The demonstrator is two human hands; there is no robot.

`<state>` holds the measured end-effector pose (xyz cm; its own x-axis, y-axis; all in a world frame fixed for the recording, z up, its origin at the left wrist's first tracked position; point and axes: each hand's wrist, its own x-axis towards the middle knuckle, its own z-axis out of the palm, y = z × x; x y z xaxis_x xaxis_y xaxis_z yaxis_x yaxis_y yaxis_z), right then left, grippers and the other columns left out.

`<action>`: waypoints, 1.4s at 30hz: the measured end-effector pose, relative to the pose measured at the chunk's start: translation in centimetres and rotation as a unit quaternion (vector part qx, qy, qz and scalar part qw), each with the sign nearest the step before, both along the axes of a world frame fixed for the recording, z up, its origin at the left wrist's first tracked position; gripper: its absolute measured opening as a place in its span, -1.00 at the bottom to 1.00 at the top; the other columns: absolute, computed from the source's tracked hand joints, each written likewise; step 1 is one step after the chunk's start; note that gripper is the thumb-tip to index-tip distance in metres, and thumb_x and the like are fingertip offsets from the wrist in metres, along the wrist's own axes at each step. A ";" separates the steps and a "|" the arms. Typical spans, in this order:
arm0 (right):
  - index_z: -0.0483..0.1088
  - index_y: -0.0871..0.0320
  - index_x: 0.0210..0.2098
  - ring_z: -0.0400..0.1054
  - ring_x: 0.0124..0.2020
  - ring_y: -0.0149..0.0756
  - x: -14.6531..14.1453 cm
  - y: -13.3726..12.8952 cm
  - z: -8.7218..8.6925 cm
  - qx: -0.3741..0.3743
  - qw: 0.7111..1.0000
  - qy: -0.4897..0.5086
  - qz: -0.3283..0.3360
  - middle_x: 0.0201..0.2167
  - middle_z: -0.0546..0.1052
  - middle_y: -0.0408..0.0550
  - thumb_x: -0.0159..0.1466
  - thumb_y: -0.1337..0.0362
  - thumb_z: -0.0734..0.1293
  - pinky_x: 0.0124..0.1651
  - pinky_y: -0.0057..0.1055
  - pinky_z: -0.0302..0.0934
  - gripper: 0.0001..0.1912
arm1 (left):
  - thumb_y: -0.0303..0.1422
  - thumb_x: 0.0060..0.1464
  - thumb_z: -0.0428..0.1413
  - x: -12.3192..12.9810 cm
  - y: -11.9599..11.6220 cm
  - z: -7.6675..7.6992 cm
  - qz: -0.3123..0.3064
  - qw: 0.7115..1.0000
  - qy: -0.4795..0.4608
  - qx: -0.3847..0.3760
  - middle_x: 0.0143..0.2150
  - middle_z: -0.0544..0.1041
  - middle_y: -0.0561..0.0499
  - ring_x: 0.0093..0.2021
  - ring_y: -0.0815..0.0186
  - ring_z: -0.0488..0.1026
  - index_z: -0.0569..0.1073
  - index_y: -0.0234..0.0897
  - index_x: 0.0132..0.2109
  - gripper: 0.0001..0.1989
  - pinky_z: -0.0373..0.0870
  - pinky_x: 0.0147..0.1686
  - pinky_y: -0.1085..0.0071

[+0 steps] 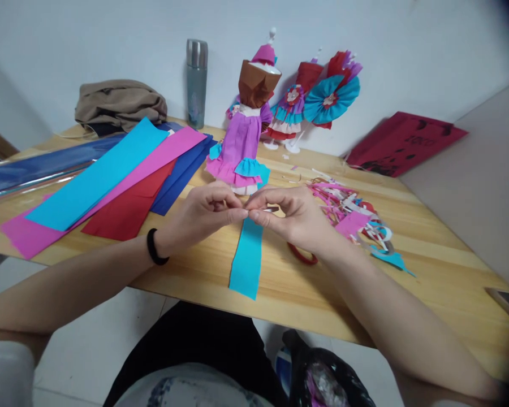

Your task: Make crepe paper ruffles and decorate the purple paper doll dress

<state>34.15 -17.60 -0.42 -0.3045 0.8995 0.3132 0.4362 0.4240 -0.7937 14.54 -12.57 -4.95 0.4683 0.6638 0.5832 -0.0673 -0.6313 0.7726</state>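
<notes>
My left hand [218, 209] and my right hand [284, 213] meet over the table, fingertips pinched together and almost touching. Whatever sits between the tips is too small to make out. Beneath them a turquoise paper strip [246, 260] runs toward the table's front edge, its upper part hidden by the fingers. Scissors with a red handle [302, 254] lie partly under my right hand. Just beyond the hands stands a doll-like figure in a purple paper dress [240, 135] with pink and turquoise ruffles.
Turquoise [97, 175], pink and red [129, 212] paper sheets fan out at left. Behind stand a flask [196, 85], a brown cloth [121, 104] and more dressed figures [294, 102]. Paper scraps [352, 215] and a red bag [402, 144] lie right; a black bin bag [326, 373] sits below.
</notes>
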 end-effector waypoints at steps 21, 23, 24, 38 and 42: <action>0.51 0.10 -0.43 0.32 -0.46 -0.38 -0.5 0.0 -0.7 -0.100 0.978 0.180 -0.036 -0.52 0.50 -0.16 0.12 0.04 0.51 -0.30 -0.37 0.24 -0.74 | -0.08 0.13 0.21 -0.6 -0.8 1.2 -0.046 0.952 -0.011 -0.303 -0.65 0.26 0.13 -0.64 0.50 0.13 0.52 -0.32 -0.45 -0.62 -0.03 -0.65 0.52; 0.51 0.10 -0.41 0.33 -0.45 -0.38 -0.8 0.0 -1.2 -0.094 0.977 0.190 -0.026 -0.50 0.51 -0.17 0.13 0.06 0.50 -0.28 -0.36 0.24 -0.75 | -0.10 0.10 0.26 -0.5 -1.1 1.1 -0.081 0.950 -0.022 -0.302 -0.65 0.24 0.16 -0.64 0.52 0.10 0.53 -0.31 -0.42 -0.65 -0.02 -0.65 0.53; 0.51 0.10 -0.41 0.33 -0.43 -0.38 -1.0 0.0 -1.4 -0.092 0.977 0.190 -0.022 -0.49 0.52 -0.17 0.14 0.07 0.50 -0.27 -0.35 0.24 -0.76 | -0.12 0.09 0.28 -0.4 -1.3 1.1 -0.091 0.950 -0.033 -0.297 -0.65 0.23 0.17 -0.64 0.53 0.09 0.55 -0.31 -0.39 -0.69 -0.02 -0.65 0.53; 0.41 0.12 -0.44 0.40 -0.48 -0.38 -1.7 -0.8 -1.0 -0.128 0.975 0.183 0.001 -0.54 0.52 -0.16 0.13 0.08 0.49 -0.35 -0.41 0.30 -0.73 | -0.14 0.19 0.21 -0.8 -1.8 1.2 -0.010 0.980 -0.067 -0.187 -0.61 0.36 0.11 -0.61 0.50 0.18 0.55 -0.28 -0.46 -0.65 0.08 -0.63 0.50; 0.38 0.12 -0.46 0.25 -0.69 -0.47 -1.8 -1.1 -0.4 -0.142 0.977 0.154 -0.037 -0.69 0.38 -0.27 0.11 0.03 0.50 -0.60 -0.51 0.14 -0.67 | -0.27 0.13 0.27 -0.7 -1.7 1.5 0.090 0.992 -0.058 -0.059 -0.52 0.46 0.09 -0.55 0.48 0.28 0.56 -0.26 -0.37 -0.83 0.22 -0.58 0.51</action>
<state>32.37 -18.72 -0.81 -0.1671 0.9792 0.1150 0.1800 0.1449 -0.9729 13.84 -14.25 -3.40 0.2697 0.7974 0.5399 -0.0547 -0.5470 0.8353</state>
